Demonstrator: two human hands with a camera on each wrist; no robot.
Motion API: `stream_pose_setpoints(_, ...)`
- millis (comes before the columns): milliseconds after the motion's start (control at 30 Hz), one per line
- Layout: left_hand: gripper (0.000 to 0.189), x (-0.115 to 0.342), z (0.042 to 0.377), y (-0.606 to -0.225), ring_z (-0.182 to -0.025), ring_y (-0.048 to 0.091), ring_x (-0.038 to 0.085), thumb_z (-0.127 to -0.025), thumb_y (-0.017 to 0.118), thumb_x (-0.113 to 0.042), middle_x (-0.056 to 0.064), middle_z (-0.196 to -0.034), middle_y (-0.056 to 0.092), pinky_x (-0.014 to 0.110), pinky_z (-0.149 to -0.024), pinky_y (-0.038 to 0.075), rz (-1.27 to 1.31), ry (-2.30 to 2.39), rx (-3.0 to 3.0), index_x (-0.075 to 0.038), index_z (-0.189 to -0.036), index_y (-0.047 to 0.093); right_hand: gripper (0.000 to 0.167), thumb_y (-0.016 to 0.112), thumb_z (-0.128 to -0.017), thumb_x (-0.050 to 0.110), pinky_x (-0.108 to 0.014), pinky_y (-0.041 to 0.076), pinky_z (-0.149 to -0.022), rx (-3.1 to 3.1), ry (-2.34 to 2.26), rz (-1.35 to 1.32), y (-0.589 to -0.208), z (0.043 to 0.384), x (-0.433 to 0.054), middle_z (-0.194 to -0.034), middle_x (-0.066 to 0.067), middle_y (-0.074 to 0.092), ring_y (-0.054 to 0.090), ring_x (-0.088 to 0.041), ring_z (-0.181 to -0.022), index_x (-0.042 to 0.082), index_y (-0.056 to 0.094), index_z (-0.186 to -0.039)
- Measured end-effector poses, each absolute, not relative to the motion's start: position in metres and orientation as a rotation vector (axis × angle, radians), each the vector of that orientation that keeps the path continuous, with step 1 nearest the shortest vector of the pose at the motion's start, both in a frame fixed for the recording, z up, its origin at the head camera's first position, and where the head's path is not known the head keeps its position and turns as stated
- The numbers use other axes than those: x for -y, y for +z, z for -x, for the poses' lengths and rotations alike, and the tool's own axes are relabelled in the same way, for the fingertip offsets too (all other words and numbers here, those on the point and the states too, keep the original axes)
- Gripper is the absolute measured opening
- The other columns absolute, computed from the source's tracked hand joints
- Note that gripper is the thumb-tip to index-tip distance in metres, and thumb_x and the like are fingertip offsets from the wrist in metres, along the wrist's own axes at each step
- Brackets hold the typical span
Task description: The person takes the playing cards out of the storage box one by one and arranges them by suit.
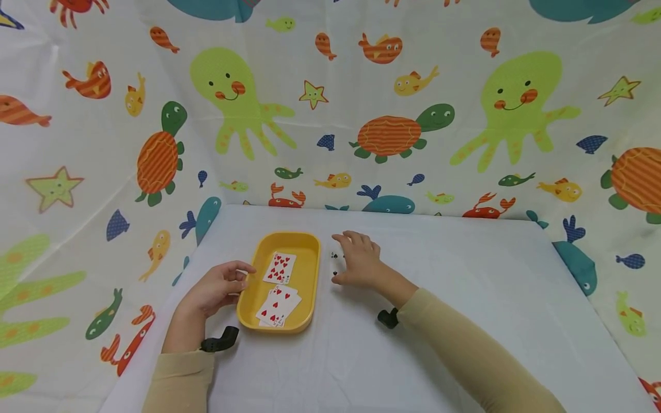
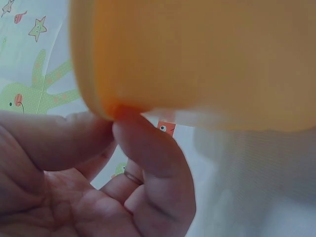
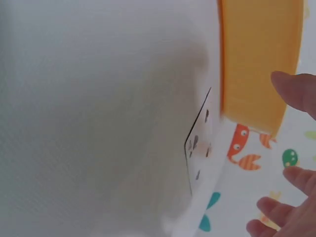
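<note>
A yellow tray [image 1: 316,275] stands on the white-covered table with red heart playing cards inside: one card [image 1: 279,268] lies toward the far end, and a small overlapping group [image 1: 277,305] lies nearer. My left hand [image 1: 219,287] pinches the tray's left rim between thumb and finger, as the left wrist view shows at the tray wall [image 2: 197,59]. To the right of the tray, my right hand [image 1: 361,261] hovers with spread fingers over a black-suited playing card [image 3: 198,150] on the table. In the head view the hand partly covers that card.
A white cloth [image 1: 465,275] covers the table. Behind and to the left hangs a curtain [image 1: 289,74] printed with sea animals. Small black devices [image 1: 220,339] are worn at both wrists.
</note>
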State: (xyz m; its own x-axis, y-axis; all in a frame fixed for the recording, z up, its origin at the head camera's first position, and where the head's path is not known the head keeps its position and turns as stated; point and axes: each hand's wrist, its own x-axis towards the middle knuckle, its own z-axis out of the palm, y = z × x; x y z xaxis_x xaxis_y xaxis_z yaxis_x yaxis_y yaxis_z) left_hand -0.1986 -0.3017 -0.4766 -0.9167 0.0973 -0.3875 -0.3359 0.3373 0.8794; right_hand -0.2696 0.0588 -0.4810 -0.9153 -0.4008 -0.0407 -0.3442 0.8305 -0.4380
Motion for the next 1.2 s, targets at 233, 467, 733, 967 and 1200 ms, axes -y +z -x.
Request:
stream_pose_setpoints(233,0.041,0.302,0.200,-0.477,-0.096,0.063,0.023,-0.105,0.067,-0.012,0.009,-0.109,0.062,0.028,-0.081,0.063,0.212,1.595,-2.234,-0.004,-0.144,0.060,0.101,0.088,-0.084,0.053,-0.074,0.022,-0.126,-2.898,-0.662,0.622,-0.472,0.264,-0.050,-0.172,-0.012,0.032,0.026,-0.040,-0.158,0.026,0.035,-0.166)
stream_pose_setpoints(467,0.042,0.303,0.201,-0.477,-0.095,0.063,0.023,-0.104,0.068,-0.012,0.009,-0.108,0.061,0.028,-0.081,0.063,0.206,1.606,-2.235,-0.003,-0.144,0.059,0.102,0.089,-0.084,0.049,-0.075,0.019,-0.127,-2.908,-0.715,0.643,-0.457,0.257,-0.035,-0.173,-0.013,0.032,0.025,-0.040,-0.160,0.025,0.035,-0.166)
stream_pose_setpoints(733,0.042,0.303,0.200,-0.479,-0.093,0.064,0.022,-0.104,0.068,-0.011,0.009,-0.107,0.062,0.027,-0.080,0.063,0.203,1.608,-2.225,-0.002,-0.144,0.058,0.107,0.092,-0.079,0.050,-0.075,0.017,-0.128,-2.894,-0.712,0.676,-0.452,0.249,-0.011,-0.174,-0.011,0.029,0.023,-0.038,-0.161,0.027,0.035,-0.167)
stream_pose_setpoints(967,0.042,0.302,0.201,-0.476,-0.094,0.063,0.022,-0.104,0.068,-0.011,0.009,-0.107,0.061,0.027,-0.080,0.063,0.189,1.609,-2.234,-0.002,-0.144,0.059,0.105,0.090,-0.080,0.052,-0.073,0.018,-0.128,-2.892,-0.695,0.738,-0.451,0.245,0.011,-0.173,-0.010,0.030,0.023,-0.036,-0.160,0.028,0.035,-0.166)
stream_pose_setpoints(1200,0.043,0.302,0.202,-0.476,-0.094,0.063,0.022,-0.104,0.068,-0.011,0.009,-0.107,0.062,0.027,-0.080,0.063,0.192,1.607,-2.225,-0.002,-0.145,0.058,0.106,0.091,-0.079,0.054,-0.074,0.015,-0.129,-2.877,-0.645,0.804,-0.455,0.242,0.032,-0.173,-0.009,0.029,0.021,-0.036,-0.160,0.026,0.035,-0.165)
